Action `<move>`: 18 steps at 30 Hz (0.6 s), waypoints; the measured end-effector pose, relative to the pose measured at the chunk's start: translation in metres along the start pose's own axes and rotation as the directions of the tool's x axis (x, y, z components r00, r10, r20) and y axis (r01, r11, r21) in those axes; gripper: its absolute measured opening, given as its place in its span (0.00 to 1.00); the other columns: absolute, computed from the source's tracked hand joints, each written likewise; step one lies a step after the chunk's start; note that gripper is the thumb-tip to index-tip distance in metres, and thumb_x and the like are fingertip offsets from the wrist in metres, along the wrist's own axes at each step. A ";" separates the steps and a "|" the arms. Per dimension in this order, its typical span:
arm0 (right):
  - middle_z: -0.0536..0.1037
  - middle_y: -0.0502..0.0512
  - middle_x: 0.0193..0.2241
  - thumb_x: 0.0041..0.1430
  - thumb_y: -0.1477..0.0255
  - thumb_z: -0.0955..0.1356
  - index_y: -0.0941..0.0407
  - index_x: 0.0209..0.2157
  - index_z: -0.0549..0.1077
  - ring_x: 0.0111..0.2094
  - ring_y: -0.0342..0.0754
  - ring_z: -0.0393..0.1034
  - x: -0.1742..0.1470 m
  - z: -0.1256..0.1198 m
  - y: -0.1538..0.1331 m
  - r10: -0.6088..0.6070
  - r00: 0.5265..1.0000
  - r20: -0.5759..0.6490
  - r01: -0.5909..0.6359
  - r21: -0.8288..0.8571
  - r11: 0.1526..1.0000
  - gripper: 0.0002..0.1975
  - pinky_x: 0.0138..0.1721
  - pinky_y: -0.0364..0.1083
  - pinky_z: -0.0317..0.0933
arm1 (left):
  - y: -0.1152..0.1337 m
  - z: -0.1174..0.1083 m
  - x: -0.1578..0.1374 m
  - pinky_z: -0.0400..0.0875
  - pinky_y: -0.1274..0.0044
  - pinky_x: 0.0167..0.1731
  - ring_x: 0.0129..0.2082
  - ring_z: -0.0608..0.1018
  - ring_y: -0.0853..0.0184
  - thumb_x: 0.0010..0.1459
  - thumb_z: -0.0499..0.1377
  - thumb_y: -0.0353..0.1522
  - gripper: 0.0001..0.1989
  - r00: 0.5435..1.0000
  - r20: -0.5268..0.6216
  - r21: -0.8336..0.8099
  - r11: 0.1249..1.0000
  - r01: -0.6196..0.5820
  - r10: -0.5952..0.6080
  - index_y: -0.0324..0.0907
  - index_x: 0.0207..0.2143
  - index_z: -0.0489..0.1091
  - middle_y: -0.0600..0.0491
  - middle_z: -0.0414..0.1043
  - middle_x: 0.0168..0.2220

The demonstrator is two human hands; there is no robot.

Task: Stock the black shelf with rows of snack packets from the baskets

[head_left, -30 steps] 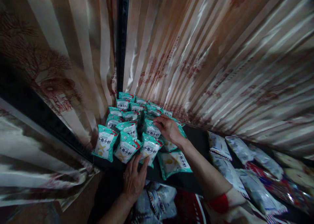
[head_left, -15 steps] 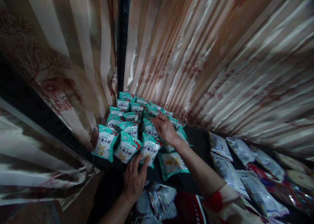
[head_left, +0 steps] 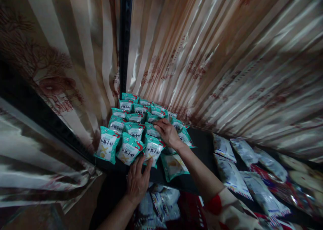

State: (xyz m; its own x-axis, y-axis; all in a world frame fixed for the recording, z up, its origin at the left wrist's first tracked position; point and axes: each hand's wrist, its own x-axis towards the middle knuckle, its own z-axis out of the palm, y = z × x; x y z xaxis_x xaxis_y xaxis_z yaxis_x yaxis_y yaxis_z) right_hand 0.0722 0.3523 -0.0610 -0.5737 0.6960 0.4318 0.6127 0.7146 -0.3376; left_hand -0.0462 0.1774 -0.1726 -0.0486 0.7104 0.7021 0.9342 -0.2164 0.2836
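Small teal-and-white snack bags stand in rows on the dark shelf (head_left: pixel 202 141), in the corner by the curtains. My left hand (head_left: pixel 138 181) is at the shelf's front edge, fingers stretched and apart. Its fingertips touch the lower part of a front-row snack bag (head_left: pixel 153 150). Reaching in over the rows, my right hand (head_left: pixel 168 133) has its fingers bent and close together at the top of a second-row snack bag (head_left: pixel 151 130). That hand partly hides the bags behind and beside it. Right of the front row, another teal bag (head_left: pixel 174 165) leans back lower than its neighbours.
Clear-and-white packets (head_left: pixel 233 174) lie along the shelf to the right, with red packages (head_left: pixel 277 186) beyond them. More packets (head_left: pixel 161 206) sit on a lower level beneath the front edge. A dark upright post (head_left: pixel 124 38) stands in the corner between patterned curtains (head_left: pixel 171 48).
My right hand has moved slightly left and down, its fingers lower against the second-row bag. My left hand stays at the front bag. The whole view has shifted a little.
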 end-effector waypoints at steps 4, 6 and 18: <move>0.71 0.59 0.41 0.61 0.61 0.62 0.56 0.49 0.69 0.44 0.51 0.68 -0.022 -0.026 -0.020 0.091 0.995 -0.047 -0.095 -0.096 0.991 0.18 0.47 0.51 0.64 | 0.001 -0.001 -0.001 0.69 0.71 0.45 0.48 0.70 0.62 0.55 0.55 0.23 0.22 0.999 0.040 -0.007 1.000 0.009 -0.009 0.48 0.51 0.67 0.48 0.67 0.49; 0.72 0.59 0.40 0.61 0.60 0.62 0.56 0.46 0.70 0.42 0.52 0.69 -0.040 -0.032 -0.031 0.159 0.987 -0.006 -0.158 -0.139 0.978 0.17 0.44 0.52 0.66 | 0.000 -0.001 -0.002 0.69 0.70 0.46 0.49 0.70 0.61 0.55 0.55 0.23 0.23 0.999 0.054 -0.008 1.000 0.005 -0.004 0.48 0.52 0.67 0.48 0.67 0.50; 0.70 0.60 0.43 0.57 0.69 0.67 0.56 0.51 0.64 0.41 0.53 0.70 -0.074 -0.004 -0.044 0.293 0.954 0.070 -0.291 -0.045 0.956 0.20 0.41 0.53 0.68 | 0.000 -0.002 -0.005 0.68 0.71 0.49 0.54 0.67 0.62 0.55 0.49 0.21 0.24 0.997 0.039 -0.051 0.997 -0.061 0.063 0.42 0.54 0.64 0.46 0.66 0.52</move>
State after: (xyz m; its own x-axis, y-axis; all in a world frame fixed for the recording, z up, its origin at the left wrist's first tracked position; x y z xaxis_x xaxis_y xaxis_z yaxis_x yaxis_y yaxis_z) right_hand 0.0904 0.2691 -0.0749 -0.4052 0.8781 0.2545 0.7768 0.4775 -0.4105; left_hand -0.0465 0.1724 -0.1742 0.0240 0.7211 0.6924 0.9161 -0.2931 0.2735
